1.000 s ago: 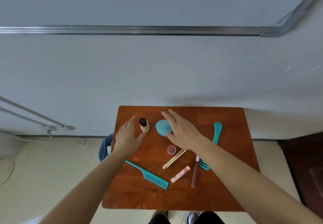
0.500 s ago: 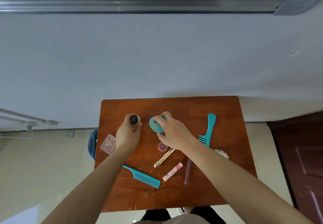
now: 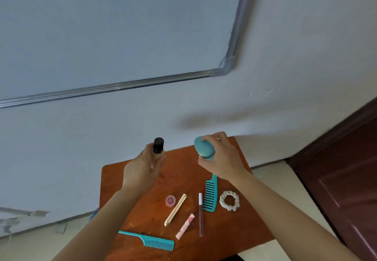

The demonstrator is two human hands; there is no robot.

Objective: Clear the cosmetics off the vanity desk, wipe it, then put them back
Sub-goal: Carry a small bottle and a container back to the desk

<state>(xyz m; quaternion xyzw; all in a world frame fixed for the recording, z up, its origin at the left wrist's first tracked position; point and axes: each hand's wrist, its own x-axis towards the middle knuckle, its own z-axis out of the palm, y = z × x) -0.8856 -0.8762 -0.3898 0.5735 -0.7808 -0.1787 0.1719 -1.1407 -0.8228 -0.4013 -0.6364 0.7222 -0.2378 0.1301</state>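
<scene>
My left hand (image 3: 142, 166) grips a small bottle with a black cap (image 3: 158, 145), lifted above the back of the brown wooden desk (image 3: 240, 232). My right hand (image 3: 221, 157) holds a teal oval case (image 3: 202, 147), also raised off the desk. On the desk lie a teal wide-tooth comb (image 3: 210, 196), a teal tail comb (image 3: 149, 240), a white scrunchie (image 3: 229, 200), a small pink jar (image 3: 170, 200), a gold stick (image 3: 175, 209), a pink tube (image 3: 185, 226) and a dark lip-gloss tube (image 3: 201, 215).
The desk stands against a pale wall with a metal-framed whiteboard (image 3: 122, 36) above it. A dark brown door (image 3: 350, 179) is at the right. Pale floor tiles (image 3: 271, 171) surround the desk.
Both hands lifted from the desk: the left raised the black-capped bottle, the right raised the teal case. The camera tilted, and the scrunchie is now fully in sight.
</scene>
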